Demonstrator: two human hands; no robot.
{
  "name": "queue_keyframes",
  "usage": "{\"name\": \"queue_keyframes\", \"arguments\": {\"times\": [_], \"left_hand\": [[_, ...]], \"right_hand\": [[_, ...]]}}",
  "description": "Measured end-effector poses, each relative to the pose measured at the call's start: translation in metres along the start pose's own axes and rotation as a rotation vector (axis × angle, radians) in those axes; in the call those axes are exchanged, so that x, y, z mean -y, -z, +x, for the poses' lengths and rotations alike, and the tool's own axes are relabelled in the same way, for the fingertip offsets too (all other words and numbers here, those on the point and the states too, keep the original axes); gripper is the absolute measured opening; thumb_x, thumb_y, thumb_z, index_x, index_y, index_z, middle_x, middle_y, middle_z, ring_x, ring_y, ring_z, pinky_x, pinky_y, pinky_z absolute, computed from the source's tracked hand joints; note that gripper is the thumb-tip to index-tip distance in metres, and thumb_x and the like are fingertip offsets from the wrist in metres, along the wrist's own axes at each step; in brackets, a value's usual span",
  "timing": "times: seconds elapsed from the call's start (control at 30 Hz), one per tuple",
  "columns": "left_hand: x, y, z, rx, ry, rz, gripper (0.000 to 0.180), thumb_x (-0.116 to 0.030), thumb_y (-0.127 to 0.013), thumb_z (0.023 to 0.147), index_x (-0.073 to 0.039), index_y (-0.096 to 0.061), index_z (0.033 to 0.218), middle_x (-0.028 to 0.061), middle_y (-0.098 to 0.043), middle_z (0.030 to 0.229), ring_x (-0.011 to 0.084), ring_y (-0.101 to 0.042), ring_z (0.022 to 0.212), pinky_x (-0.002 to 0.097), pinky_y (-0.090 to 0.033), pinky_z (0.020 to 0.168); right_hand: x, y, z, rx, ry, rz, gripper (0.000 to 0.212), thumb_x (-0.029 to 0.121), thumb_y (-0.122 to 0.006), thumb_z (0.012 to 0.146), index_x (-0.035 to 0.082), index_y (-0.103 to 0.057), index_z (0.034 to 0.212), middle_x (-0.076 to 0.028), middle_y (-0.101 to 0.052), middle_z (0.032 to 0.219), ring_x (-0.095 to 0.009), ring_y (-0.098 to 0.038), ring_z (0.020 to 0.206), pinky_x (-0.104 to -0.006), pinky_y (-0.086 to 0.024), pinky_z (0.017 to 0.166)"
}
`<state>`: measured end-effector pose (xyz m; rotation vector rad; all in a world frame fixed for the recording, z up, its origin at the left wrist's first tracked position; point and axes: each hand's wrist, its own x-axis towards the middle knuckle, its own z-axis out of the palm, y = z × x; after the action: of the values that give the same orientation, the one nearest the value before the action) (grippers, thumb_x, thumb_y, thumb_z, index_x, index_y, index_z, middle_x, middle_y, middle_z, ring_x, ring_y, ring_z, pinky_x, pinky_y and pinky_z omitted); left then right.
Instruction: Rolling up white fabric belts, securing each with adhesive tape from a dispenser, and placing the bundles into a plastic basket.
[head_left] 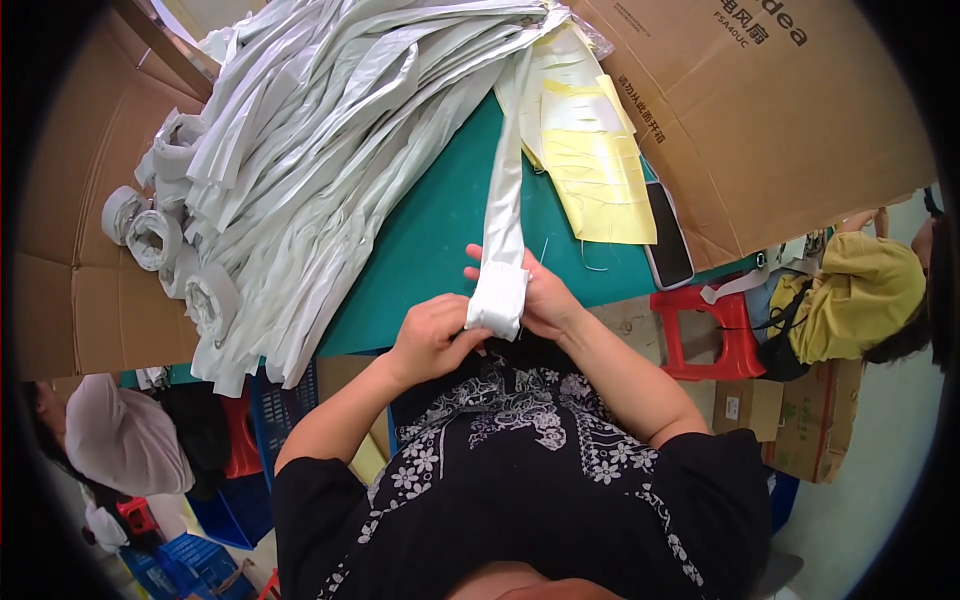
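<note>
A white fabric strip [505,200] runs from the far pile down toward me, its near end wound into a flat roll [498,302]. Around the near left side of this roll, my left hand [435,335] is closed, the thumb pressed along its lower edge. My right hand [548,300] wraps it from behind on the other side, with fingertips showing past the strip's left edge. Part of the right fingers is hidden by the roll. Farther off, many loose white strips [330,180] lie heaped across the green table [425,225].
Several finished white rolls [155,240] sit at the pile's left edge. Yellow paper sheets [600,190] and a phone [670,235] lie to the right. Cardboard walls [770,130] flank the table. A red stool [705,335] and people in yellow [870,295] and pale clothing [125,440] are nearby.
</note>
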<state>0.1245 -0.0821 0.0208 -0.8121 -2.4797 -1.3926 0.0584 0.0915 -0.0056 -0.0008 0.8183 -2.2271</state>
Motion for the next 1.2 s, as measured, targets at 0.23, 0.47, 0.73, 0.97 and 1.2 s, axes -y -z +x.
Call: {"name": "queue_keyframes", "arguments": {"times": [0.23,0.47,0.73,0.97,1.2], "left_hand": [[0.0,0.017,0.036,-0.02,0.806,-0.742,0.027,-0.024,-0.057,0.089,0.0,-0.065,0.079,0.0014,-0.063,0.07,0.006,-0.055,0.064,0.0209,-0.044,0.06],[0.021,-0.011,0.01,-0.016,-0.014,-0.02,0.068,-0.037,-0.075,0.07,0.002,-0.049,0.119,0.0169,-0.041,0.129,0.0285,-0.047,0.109,0.0373,-0.039,0.089],[0.034,-0.031,-0.012,-0.105,-0.12,0.326,0.051,-0.031,-0.072,0.072,0.001,-0.053,0.107,0.0197,-0.054,0.114,0.0389,-0.05,0.108,0.045,-0.034,0.096],[0.005,-0.023,0.0,-0.173,0.067,-0.064,0.031,-0.018,-0.072,0.072,-0.003,-0.059,0.096,0.0142,-0.061,0.093,0.0347,-0.055,0.101,0.041,-0.042,0.087],[-0.012,0.0,0.013,-0.027,0.369,-0.287,0.025,-0.014,-0.067,0.08,-0.001,-0.058,0.099,0.0096,-0.064,0.087,0.0199,-0.064,0.08,0.0304,-0.051,0.066]], "right_hand": [[0.012,0.009,-0.008,0.176,-0.051,-0.51,0.037,0.02,-0.053,0.09,0.002,-0.047,0.123,-0.004,-0.057,0.109,-0.012,-0.054,0.1,-0.0281,-0.043,0.087],[-0.009,0.001,-0.006,-0.215,-0.047,-0.336,0.027,0.016,-0.044,0.094,-0.001,-0.054,0.113,-0.009,-0.06,0.106,-0.017,-0.06,0.092,-0.0297,-0.048,0.081],[-0.027,0.011,-0.003,0.141,-0.215,0.296,0.029,0.012,-0.046,0.093,0.003,-0.049,0.12,-0.007,-0.057,0.111,-0.017,-0.056,0.101,-0.0329,-0.047,0.087],[-0.006,0.006,0.01,0.234,0.02,0.122,0.059,0.006,-0.059,0.081,0.003,-0.031,0.133,-0.01,-0.05,0.121,-0.021,-0.053,0.109,-0.0337,-0.045,0.093],[0.02,0.019,0.007,0.279,-0.021,-0.109,0.067,0.004,-0.059,0.077,0.004,-0.028,0.136,-0.011,-0.043,0.131,-0.022,-0.049,0.115,-0.0359,-0.04,0.098]]}}
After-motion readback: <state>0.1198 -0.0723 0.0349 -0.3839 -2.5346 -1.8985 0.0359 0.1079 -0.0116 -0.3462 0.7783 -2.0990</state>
